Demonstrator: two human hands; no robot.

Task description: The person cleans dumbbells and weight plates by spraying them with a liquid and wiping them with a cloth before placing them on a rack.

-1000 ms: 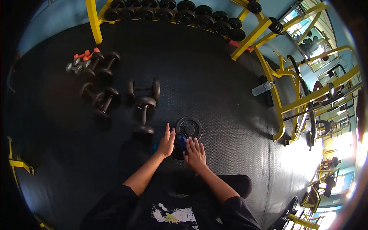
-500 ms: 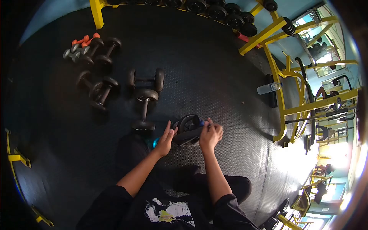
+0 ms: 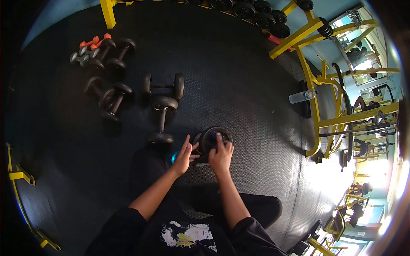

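Observation:
A dark dumbbell [image 3: 227,135] stands in front of my crossed legs, one round end facing up toward me. My right hand [image 3: 221,158] is over that end, fingers bent and pressing near its centre. Something small and dark blue [image 3: 213,135] shows at those fingertips; I cannot tell what it is. My left hand [image 3: 184,158] is at the dumbbell's left side, fingers stretched and apart, fingertips right at its edge. A shiny turquoise thing [image 3: 174,158] peeks out beside the left hand, mostly hidden. Just beyond, another dumbbell [image 3: 162,121] lies on the black floor.
A further dumbbell [image 3: 162,85] lies crosswise behind. Several dark, grey and orange dumbbells [image 3: 114,102] are grouped at the left. To the right, a water bottle [image 3: 302,97] lies by a yellow machine frame [image 3: 314,128]. A rack of weights [image 3: 244,10] lines the back.
My right hand has moved left and over the dumbbell, from its right side onto its face. The dumbbell's round end now faces up more fully. My left hand stays nearly in place.

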